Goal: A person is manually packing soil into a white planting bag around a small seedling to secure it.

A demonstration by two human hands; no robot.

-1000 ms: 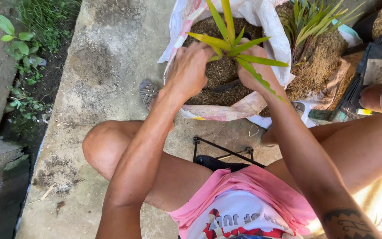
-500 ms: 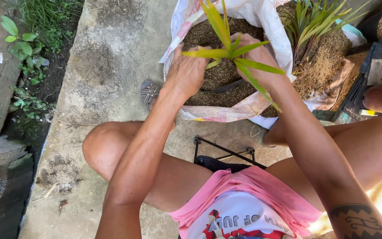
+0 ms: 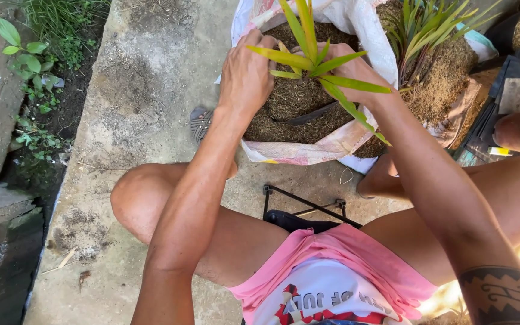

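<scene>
looking down from the head camera, the left hand (image 3: 247, 72) is cupped against the soil beside a young green plant (image 3: 313, 60), fingers curled into the dark fibrous mix. the right hand (image 3: 350, 71) is closed around the plant's base, mostly hidden under the leaves. the plant stands upright in the soil of an open white sack (image 3: 332, 141), set on the concrete floor (image 3: 145, 78) between the knees. judging by this, the plant is already seated; firming the soil around it seems left. a second clump of plants (image 3: 428, 27) stands just beside in loose mix.
</scene>
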